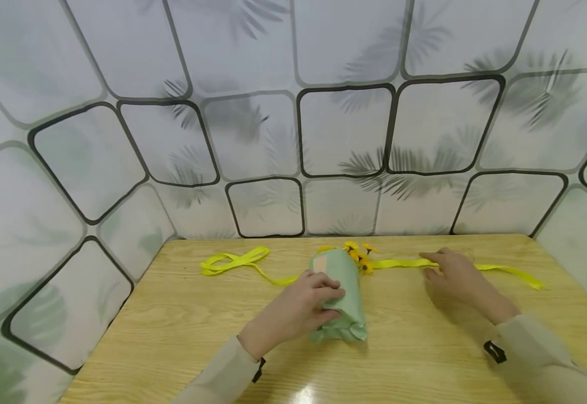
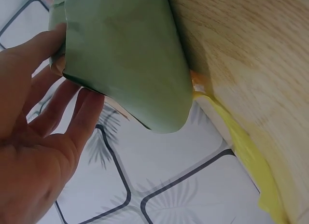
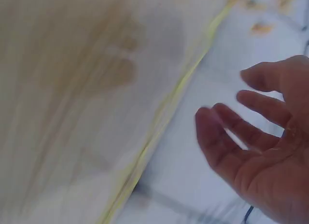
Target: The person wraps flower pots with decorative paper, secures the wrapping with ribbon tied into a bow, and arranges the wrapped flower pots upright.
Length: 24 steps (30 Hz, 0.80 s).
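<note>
A bouquet wrapped in pale green paper point(image 1: 346, 297) lies on the table, yellow flowers point(image 1: 358, 258) showing past its far end. My left hand point(image 1: 303, 306) holds the wrapped bouquet from its left side. In the left wrist view, the fingers point(image 2: 87, 118) curve around the edge of the green wrapping point(image 2: 125, 55). A yellow ribbon point(image 1: 399, 263) passes behind the bouquet, running out to both sides. Over its right stretch is my right hand point(image 1: 457, 278). The right wrist view is blurred, but the fingers point(image 3: 210, 137) stand apart and grip nothing, away from the ribbon point(image 3: 181, 84).
To the left, the ribbon lies in loose loops point(image 1: 235, 261); its free right end point(image 1: 533, 280) nears the table's right side. The wood-grain table point(image 1: 182, 336) meets a patterned wall covering point(image 1: 344, 134) at the back and sides.
</note>
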Motion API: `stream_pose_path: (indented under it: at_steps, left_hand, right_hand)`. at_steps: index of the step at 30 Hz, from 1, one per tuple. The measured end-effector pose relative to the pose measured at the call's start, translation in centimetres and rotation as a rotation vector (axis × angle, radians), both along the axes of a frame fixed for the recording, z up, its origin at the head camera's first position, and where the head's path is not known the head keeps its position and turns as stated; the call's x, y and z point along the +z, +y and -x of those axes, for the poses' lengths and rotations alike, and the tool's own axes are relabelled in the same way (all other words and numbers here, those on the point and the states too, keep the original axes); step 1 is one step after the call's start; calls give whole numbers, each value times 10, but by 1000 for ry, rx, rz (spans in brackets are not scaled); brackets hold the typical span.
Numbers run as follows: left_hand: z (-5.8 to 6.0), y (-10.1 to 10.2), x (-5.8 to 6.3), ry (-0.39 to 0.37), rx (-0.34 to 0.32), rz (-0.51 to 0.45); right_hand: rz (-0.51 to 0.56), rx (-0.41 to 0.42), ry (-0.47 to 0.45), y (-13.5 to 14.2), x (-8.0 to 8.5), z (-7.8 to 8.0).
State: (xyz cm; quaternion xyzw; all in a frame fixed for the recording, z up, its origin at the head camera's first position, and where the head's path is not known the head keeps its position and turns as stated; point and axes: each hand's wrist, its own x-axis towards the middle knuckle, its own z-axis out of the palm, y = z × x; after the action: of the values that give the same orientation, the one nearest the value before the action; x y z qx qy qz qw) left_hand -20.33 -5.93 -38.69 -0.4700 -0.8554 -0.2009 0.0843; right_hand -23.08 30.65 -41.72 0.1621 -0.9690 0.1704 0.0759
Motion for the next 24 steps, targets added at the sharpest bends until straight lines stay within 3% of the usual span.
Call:
stream_pose_path:
  at_steps: [3,7,10,13,15,20,24]
  left_hand:
    - [2,-1,0,-56,-12,-24]
    - [5,-1,1,-132,-8,-82]
    - [4,2,-1,-241,49,-184]
    - [2,4,-6,-357,145,-302]
    - [0,5,-9,-393,231,-345]
    - [-4,1,-12,-472,411,-337]
    - [-2,-5,-11,-620,439,-338]
  right_hand:
    - [245,38,-81,-42,9,-18]
    - [427,210,-179,-92,17,-41]
    - [449,325,-169,-110,13,-49]
    - [462,317,-164,-118,10,-51]
    - [474,311,-157,-120,8,-51]
    - [479,313,-147,-126,7,-51]
    - [490,276,-133,-131,4,-51]
